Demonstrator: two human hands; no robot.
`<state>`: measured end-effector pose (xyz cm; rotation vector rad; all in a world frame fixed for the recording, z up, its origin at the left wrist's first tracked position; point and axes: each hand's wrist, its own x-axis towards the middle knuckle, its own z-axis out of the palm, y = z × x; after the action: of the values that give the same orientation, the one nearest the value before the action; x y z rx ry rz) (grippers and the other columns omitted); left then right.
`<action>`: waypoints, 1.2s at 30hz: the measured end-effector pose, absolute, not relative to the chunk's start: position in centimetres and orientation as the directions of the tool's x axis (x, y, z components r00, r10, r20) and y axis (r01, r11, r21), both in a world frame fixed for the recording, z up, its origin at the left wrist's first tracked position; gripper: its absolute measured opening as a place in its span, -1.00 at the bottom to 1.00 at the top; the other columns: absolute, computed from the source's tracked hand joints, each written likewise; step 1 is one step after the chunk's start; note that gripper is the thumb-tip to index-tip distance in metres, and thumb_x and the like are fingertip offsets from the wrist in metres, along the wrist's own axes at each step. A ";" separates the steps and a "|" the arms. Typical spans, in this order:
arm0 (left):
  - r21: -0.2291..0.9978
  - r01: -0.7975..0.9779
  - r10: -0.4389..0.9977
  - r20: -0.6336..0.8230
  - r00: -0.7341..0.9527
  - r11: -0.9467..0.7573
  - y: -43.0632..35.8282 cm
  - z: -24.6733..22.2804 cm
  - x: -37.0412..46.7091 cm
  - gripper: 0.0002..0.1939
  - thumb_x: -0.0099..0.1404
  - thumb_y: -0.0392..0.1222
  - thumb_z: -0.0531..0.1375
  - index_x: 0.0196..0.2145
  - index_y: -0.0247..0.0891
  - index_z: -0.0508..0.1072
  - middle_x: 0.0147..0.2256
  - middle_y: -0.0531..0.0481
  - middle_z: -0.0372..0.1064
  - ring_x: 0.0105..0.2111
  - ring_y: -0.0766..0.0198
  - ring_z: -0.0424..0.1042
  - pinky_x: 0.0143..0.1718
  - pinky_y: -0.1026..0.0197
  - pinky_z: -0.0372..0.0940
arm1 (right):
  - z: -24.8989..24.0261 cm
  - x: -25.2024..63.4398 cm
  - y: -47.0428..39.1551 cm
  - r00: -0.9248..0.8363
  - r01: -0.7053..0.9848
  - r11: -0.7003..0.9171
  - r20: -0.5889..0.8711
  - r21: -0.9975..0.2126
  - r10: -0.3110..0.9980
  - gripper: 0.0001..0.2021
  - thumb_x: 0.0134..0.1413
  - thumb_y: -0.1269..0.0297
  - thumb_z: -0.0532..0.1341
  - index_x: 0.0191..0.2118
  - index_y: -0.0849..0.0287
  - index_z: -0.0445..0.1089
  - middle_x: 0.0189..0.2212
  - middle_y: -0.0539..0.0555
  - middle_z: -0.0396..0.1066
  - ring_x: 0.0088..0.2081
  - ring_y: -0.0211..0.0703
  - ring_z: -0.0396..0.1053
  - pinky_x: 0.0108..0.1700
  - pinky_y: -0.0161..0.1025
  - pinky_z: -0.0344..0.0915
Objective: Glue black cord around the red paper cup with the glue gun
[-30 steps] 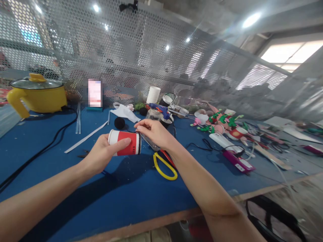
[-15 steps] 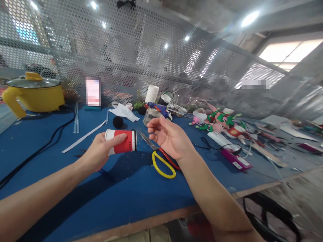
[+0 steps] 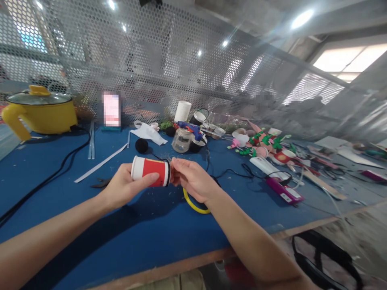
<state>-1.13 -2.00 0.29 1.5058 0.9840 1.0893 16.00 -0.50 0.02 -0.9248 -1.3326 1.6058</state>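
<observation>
My left hand (image 3: 122, 186) is closed around a red and white paper cup (image 3: 148, 169), tipped on its side above the table. Black yarn (image 3: 168, 173) circles the cup's right end. From a black yarn ball (image 3: 141, 146) behind the cup, a thin strand runs to that same end. There my right hand (image 3: 193, 177) pinches the strand, with its fingertips against the cup; the inner fingers are partly hidden. Below the right hand shows the yellow handle loop of scissors (image 3: 193, 206), whose remainder is covered. Dark pliers (image 3: 101, 184) lie partly behind my left wrist.
A glass jar (image 3: 181, 141) stands behind my hands beside a blue glue gun (image 3: 190, 128). At left are a yellow electric pot (image 3: 42, 114) and its black cable. A phone (image 3: 111, 109) stands at the back. Craft flowers (image 3: 266, 141) and a purple-white device (image 3: 284, 191) lie right.
My right hand has moved left and down to the cup's yarn-wrapped end, its fingers closing into a pinch. The cup has shifted slightly right, and the scissors are now mostly covered.
</observation>
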 end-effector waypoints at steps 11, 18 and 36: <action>0.997 0.060 0.928 0.021 0.371 -0.046 -1.7 1.1 -1.4 -0.80 -0.01 -0.11 0.25 -0.44 -0.28 0.53 -0.51 0.01 0.47 -0.48 0.27 0.39 -0.45 0.35 0.24 | -0.3 16.0 -0.5 -0.267 -0.155 -0.043 0.000 -0.987 0.964 -0.79 -0.17 0.18 0.19 -0.57 0.21 0.23 -0.70 -0.10 0.24 -0.62 -0.40 0.14 -0.51 -0.37 0.04; 0.952 -0.160 0.925 -0.198 0.324 0.260 -1.2 1.1 -1.0 -0.79 0.03 -0.11 0.23 -0.48 -0.33 0.51 -0.56 -0.02 0.47 -0.59 0.37 0.36 -0.54 0.40 0.22 | -0.4 15.5 -1.5 -0.292 0.079 0.192 0.161 -0.978 0.943 -0.84 -0.05 0.26 0.13 -0.54 0.20 0.26 -0.63 -0.07 0.28 -0.54 -0.36 0.24 -0.44 -0.36 0.14; 0.998 0.024 0.964 -0.068 0.256 0.064 -1.7 -0.1 -0.7 -0.79 -0.07 -0.10 0.27 -0.56 -0.34 0.48 -0.61 0.03 0.42 -0.60 0.36 0.30 -0.53 0.34 0.15 | -0.2 15.9 -1.9 -0.450 0.286 0.574 0.422 -0.767 0.787 -0.56 0.19 0.12 -0.19 -0.09 0.20 0.33 -0.02 0.11 0.22 0.04 -0.21 0.13 0.11 -0.21 0.00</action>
<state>-0.70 -1.69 -0.05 1.2836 1.0575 0.9616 15.90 -1.93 -0.21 -0.8572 -2.0034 0.7917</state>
